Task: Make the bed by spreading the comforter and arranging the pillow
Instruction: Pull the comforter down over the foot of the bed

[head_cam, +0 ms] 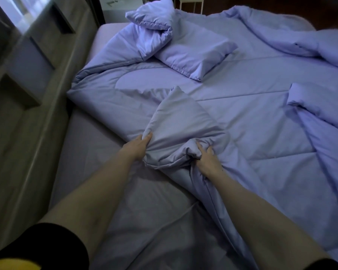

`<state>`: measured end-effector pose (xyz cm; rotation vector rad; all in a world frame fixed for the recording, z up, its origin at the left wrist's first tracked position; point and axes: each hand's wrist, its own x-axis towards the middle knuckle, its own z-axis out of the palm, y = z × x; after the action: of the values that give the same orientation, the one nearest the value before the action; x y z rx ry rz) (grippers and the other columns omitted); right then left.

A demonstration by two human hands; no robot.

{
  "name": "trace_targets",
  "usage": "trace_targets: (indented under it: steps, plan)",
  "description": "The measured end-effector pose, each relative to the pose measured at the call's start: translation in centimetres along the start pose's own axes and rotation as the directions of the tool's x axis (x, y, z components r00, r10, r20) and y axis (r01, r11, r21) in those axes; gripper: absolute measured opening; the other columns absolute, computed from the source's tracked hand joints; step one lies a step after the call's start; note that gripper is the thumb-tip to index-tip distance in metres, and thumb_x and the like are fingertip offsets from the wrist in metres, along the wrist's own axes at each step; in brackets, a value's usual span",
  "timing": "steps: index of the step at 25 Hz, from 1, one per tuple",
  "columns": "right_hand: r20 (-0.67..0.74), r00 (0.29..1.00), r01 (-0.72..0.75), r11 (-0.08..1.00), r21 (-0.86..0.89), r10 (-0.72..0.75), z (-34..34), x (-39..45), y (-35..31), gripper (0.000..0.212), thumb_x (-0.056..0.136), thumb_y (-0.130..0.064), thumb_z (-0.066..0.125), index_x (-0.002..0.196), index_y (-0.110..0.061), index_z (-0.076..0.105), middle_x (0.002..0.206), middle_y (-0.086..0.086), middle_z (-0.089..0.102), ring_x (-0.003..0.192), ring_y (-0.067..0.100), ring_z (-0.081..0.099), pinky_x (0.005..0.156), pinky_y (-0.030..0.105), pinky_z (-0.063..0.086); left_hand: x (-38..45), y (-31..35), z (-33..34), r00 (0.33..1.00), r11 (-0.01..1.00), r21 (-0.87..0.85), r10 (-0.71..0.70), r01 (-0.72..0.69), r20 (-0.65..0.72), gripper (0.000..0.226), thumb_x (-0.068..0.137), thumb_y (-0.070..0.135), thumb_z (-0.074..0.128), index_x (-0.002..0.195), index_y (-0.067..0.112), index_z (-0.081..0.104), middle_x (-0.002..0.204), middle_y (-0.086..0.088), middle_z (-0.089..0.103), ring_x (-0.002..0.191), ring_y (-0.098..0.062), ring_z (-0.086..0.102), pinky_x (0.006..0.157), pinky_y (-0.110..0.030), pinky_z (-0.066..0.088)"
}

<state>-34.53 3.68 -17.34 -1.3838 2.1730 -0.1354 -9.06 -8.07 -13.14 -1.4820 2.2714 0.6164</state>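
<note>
A lilac quilted comforter [232, 117] lies rumpled across the bed, folded back on itself at the left and bunched at the right. My left hand [138, 146] grips a raised fold of its near edge. My right hand [205, 158] grips a bunched wad of the same edge, a short way to the right. A lilac pillow [195, 55] lies on the comforter near the far side. A second, crumpled pillow [154, 18] leans behind it at the top.
The bare lilac fitted sheet [98, 152] shows on the bed's left and near part. A grey wall with recessed shelves [27, 75] runs along the left side of the bed. White furniture legs [187, 4] stand beyond the far edge.
</note>
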Motion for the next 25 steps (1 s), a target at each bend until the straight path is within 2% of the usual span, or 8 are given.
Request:
trace_targets:
  steps: [4,7,10,12,16,19,23,25]
  plan:
    - [-0.037,0.995,0.092,0.995,-0.027,-0.093,0.5,-4.1,-1.2,0.064,0.096,-0.02,0.037,0.153,-0.036,0.014,0.148,0.015,0.034,0.129,0.041,0.042,0.103,0.047,0.037,-4.2,-0.3,-0.5,0.999,0.995,0.082,-0.049,0.051,-0.022,0.082,0.093,0.019,0.045,0.153,0.03,-0.01,0.163,0.003,-0.001,0.138,-0.035,0.037,0.111,-0.044,0.034]
    - [-0.049,0.984,0.171,0.984,0.042,-0.169,2.0,-8.3,-3.2,0.067,0.095,-0.016,0.041,0.154,-0.033,0.014,0.151,0.013,0.032,0.133,0.038,0.039,0.101,0.044,0.038,-8.8,-2.0,-1.0,0.995,0.989,0.113,-0.085,0.091,-0.06,0.084,0.092,0.017,0.048,0.154,0.026,-0.009,0.163,0.003,-0.003,0.136,-0.036,0.039,0.11,-0.045,0.036]
    - [-0.073,0.964,0.257,0.967,0.007,-0.255,4.7,-13.4,-5.9,0.066,0.095,-0.02,0.045,0.154,-0.029,0.017,0.151,0.014,0.031,0.133,0.036,0.039,0.102,0.042,0.038,-15.5,-4.5,-0.9,0.985,0.977,0.142,-0.145,0.158,-0.095,0.092,0.089,0.016,0.056,0.154,0.023,-0.009,0.162,-0.003,0.003,0.136,-0.037,0.037,0.109,-0.044,0.036]
    - [-0.04,0.955,0.291,0.956,-0.032,-0.292,6.9,-16.9,-7.5,0.066,0.095,-0.021,0.045,0.154,-0.026,0.018,0.153,0.014,0.028,0.135,0.035,0.036,0.106,0.042,0.035,-20.7,-6.3,-0.2,0.976,0.969,0.13,-0.198,0.208,-0.088,0.092,0.09,0.019,0.055,0.154,0.024,-0.011,0.161,-0.007,0.009,0.137,-0.036,0.036,0.108,-0.042,0.035]
    - [0.076,0.933,0.358,0.926,-0.12,-0.351,11.3,-23.9,-9.9,0.07,0.093,-0.022,0.046,0.155,-0.025,0.014,0.159,0.012,0.017,0.142,0.032,0.025,0.113,0.042,0.029,-30.4,-10.3,2.5,0.956,0.957,0.06,-0.277,0.284,-0.095,0.084,0.095,0.023,0.049,0.153,0.024,-0.012,0.162,-0.007,0.006,0.137,-0.034,0.037,0.11,-0.042,0.036]
    - [0.157,0.911,0.406,0.898,-0.168,-0.382,14.3,-29.0,-10.5,0.071,0.093,-0.018,0.045,0.155,-0.022,0.011,0.159,0.012,0.013,0.144,0.031,0.022,0.112,0.041,0.029,-36.2,-12.4,5.9,0.933,0.937,-0.066,-0.349,0.344,-0.087,0.063,0.103,0.027,0.03,0.154,0.022,-0.007,0.162,-0.009,0.007,0.139,-0.036,0.033,0.114,-0.042,0.03]
    - [0.188,0.893,0.441,0.878,-0.186,-0.408,18.1,-34.9,-10.3,0.065,0.094,-0.017,0.041,0.154,-0.019,0.014,0.159,0.011,0.014,0.144,0.028,0.02,0.111,0.039,0.03,-42.2,-14.8,10.8,0.906,0.909,-0.081,-0.416,0.409,-0.085,0.056,0.104,0.029,0.022,0.155,0.017,0.001,0.162,-0.009,0.011,0.143,-0.033,0.028,0.118,-0.039,0.023]
    - [0.225,0.887,0.444,0.876,-0.185,-0.402,20.0,-37.3,-9.6,0.064,0.096,-0.017,0.039,0.154,-0.02,0.013,0.16,0.01,0.011,0.146,0.027,0.016,0.112,0.038,0.028,-44.7,-15.5,13.5,0.891,0.888,-0.11,-0.452,0.447,-0.033,0.055,0.104,0.031,0.02,0.155,0.018,0.003,0.161,-0.01,0.013,0.143,-0.032,0.027,0.118,-0.039,0.023]
